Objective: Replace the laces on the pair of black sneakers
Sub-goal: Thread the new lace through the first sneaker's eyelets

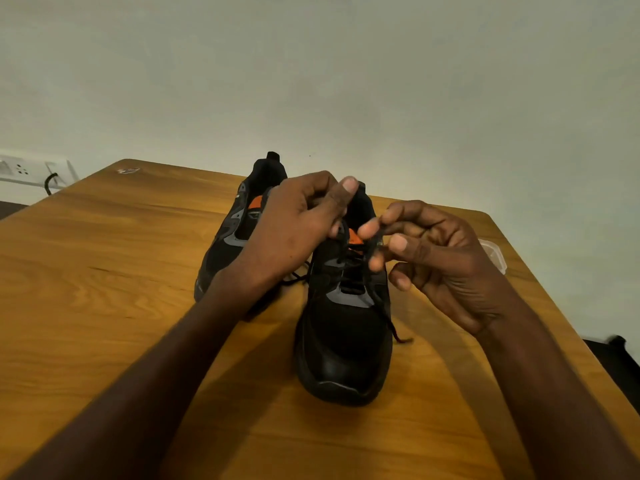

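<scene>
1. A wall socket (24, 169) with a dark cable hanging from it is sitting far to the left of the left hand, past the table's far left corner.
2. The wooden table (104, 289) is lying under both forearms and carrying both shoes.
3. A small pale sticker (128, 171) is lying on the table, left of and beyond the left hand.
4. The left shoe (228, 244), black with grey and orange patches, is standing under and beyond the left hand, its toe hidden behind that wrist.
5. The left hand (294, 226) is reaching over the gap between the shoes with its fingers curled and its thumb raised; it is gripping the lace at the top of the right shoe, though the exact pinch is hidden by the fingers.
6. The right shoe (346, 341) is standing below and between the two hands, toe pointing at the person, just beside the left shoe.
7. The lace (375, 245), black, is running through the upper eyelets between the hands; one loose end is trailing down the shoe's right side onto the table below the right hand, and another piece is lying between the shoes under the left wrist.
8. The right hand (443, 258) is pinching the lace between thumb and forefinger just right of the shoe's tongue, with the other fingers curled in.
9. A clear plastic thing (493, 252) is lying on the table just behind the right hand, partly hidden by it.
</scene>
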Motion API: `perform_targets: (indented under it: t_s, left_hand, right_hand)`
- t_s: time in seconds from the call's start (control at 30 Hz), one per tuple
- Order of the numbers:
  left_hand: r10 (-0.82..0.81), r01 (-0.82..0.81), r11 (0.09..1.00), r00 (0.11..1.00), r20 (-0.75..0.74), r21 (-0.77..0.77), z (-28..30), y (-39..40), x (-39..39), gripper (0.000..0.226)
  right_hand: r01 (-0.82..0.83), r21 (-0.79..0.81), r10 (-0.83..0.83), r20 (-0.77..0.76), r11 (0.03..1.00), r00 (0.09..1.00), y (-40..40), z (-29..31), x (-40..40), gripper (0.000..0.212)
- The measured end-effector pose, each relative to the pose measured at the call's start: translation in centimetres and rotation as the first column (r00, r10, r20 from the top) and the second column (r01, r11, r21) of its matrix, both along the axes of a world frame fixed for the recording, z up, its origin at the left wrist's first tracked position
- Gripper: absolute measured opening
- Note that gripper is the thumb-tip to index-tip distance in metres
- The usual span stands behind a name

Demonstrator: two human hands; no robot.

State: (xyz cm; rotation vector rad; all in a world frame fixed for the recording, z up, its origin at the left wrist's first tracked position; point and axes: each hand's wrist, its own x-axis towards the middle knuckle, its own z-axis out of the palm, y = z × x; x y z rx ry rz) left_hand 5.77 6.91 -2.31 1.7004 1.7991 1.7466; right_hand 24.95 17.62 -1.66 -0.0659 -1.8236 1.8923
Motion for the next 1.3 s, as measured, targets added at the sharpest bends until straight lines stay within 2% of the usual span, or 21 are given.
perform_targets:
  t_s: [0.07, 0.17, 0.3, 0.4, 0.47, 0.53, 0.57, 0.6, 0.63, 0.67, 0.7, 0.73, 0.77, 0.83, 0.9, 0.97, 1.13, 1.3]
  left_hand:
    - [-0.105, 0.104, 0.994, 0.989, 0.105, 0.015, 0.5, -0.2, 0.6, 0.040]
    - [-0.216, 0.231, 0.972, 0.950, 0.224, -0.043, 0.8, -0.2, 0.8, 0.044]
    - [-0.343, 0.404, 0.905, 0.880, 0.328, -0.136, 1.5, -0.9, 0.4, 0.032]
    - [-0.398, 0.479, 0.869, 0.827, 0.396, -0.127, 1.7, -1.1, 0.1, 0.036]
    - [-0.354, 0.430, 0.900, 0.817, 0.454, -0.073, 1.5, -1.0, -0.2, 0.036]
    - [-0.305, 0.357, 0.934, 0.806, 0.507, -0.007, 1.3, -0.8, -0.8, 0.033]
    - [-0.275, 0.316, 0.949, 0.817, 0.507, 0.007, 1.1, -0.7, -1.0, 0.031]
    - [-0.238, 0.271, 0.963, 0.840, 0.488, 0.003, 0.9, -0.5, -1.3, 0.027]
    - [-0.205, 0.234, 0.972, 0.866, 0.457, -0.008, 0.7, -0.4, -1.4, 0.023]
    - [-0.179, 0.207, 0.978, 0.891, 0.418, -0.021, 0.5, -0.3, -1.3, 0.019]
    - [-0.161, 0.188, 0.982, 0.912, 0.378, -0.033, 0.4, -0.2, -1.1, 0.016]
    - [-0.153, 0.177, 0.983, 0.927, 0.342, -0.039, 0.3, -0.1, -0.8, 0.014]
    - [-0.156, 0.176, 0.984, 0.936, 0.314, -0.038, 0.2, -0.1, -0.5, 0.013]
    - [-0.175, 0.192, 0.981, 0.945, 0.277, -0.033, 0.1, -0.1, 0.0, 0.014]
    - [-0.197, 0.210, 0.977, 0.950, 0.241, -0.029, 0.0, 0.0, 0.3, 0.014]
    - [-0.209, 0.219, 0.976, 0.954, 0.216, -0.022, 0.0, 0.2, 0.3, 0.013]
    - [-0.183, 0.186, 0.982, 0.957, 0.227, 0.006, -0.1, 0.3, -0.1, 0.012]
    - [-0.186, 0.188, 0.982, 0.965, 0.184, 0.010, -0.4, 0.4, 0.3, 0.013]
  right_hand:
    - [-0.008, -0.015, 0.007, -0.021, 1.000, 1.000, -0.3, 0.0, -0.2, 0.032]
    - [0.025, -0.044, -0.026, -0.035, 0.999, 0.999, -0.2, -0.2, -0.4, 0.040]
    - [0.112, -0.045, -0.114, -0.044, 0.993, 0.993, 0.1, 0.1, -0.1, 0.044]
    - [0.188, -0.041, -0.189, -0.011, 0.981, 0.982, 0.6, 0.1, 0.1, 0.038]
    - [0.290, -0.130, -0.291, 0.012, 0.948, 0.957, 1.2, -0.2, 0.1, 0.025]
    - [0.490, -0.146, -0.477, 0.120, 0.859, 0.871, 2.0, -0.7, 0.1, 0.015]
    - [0.606, -0.038, -0.589, 0.194, 0.794, 0.784, 2.5, -1.2, 0.1, 0.013]
    - [0.695, 0.145, -0.707, 0.235, 0.704, 0.667, 3.0, -1.8, 0.1, 0.010]
    - [0.739, 0.352, -0.818, 0.210, 0.575, 0.536, 3.3, -2.3, 0.0, 0.008]
    - [0.735, 0.522, -0.890, 0.120, 0.434, 0.440, 3.2, -2.6, -0.2, 0.009]
    - [0.708, 0.624, -0.909, 0.009, 0.331, 0.418, 2.9, -2.7, -0.4, 0.013]
    - [0.684, 0.667, -0.884, -0.082, 0.295, 0.461, 2.4, -2.6, -0.7, 0.019]
    - [0.660, 0.677, -0.833, -0.125, 0.326, 0.540, 1.9, -2.4, -1.0, 0.025]
    - [0.596, 0.612, -0.697, -0.099, 0.520, 0.710, 0.6, -1.8, -1.5, 0.029]
    - [0.514, 0.524, -0.562, -0.077, 0.680, 0.823, -0.4, -1.8, -2.1, 0.023]
    - [0.514, 0.469, -0.526, -0.119, 0.718, 0.842, -0.9, -2.0, -2.4, 0.014]
    - [0.628, 0.403, -0.617, -0.176, 0.666, 0.767, -0.8, -2.3, -2.5, 0.012]
    - [0.508, 0.339, -0.492, -0.138, 0.792, 0.860, -1.8, -1.8, -2.6, 0.021]
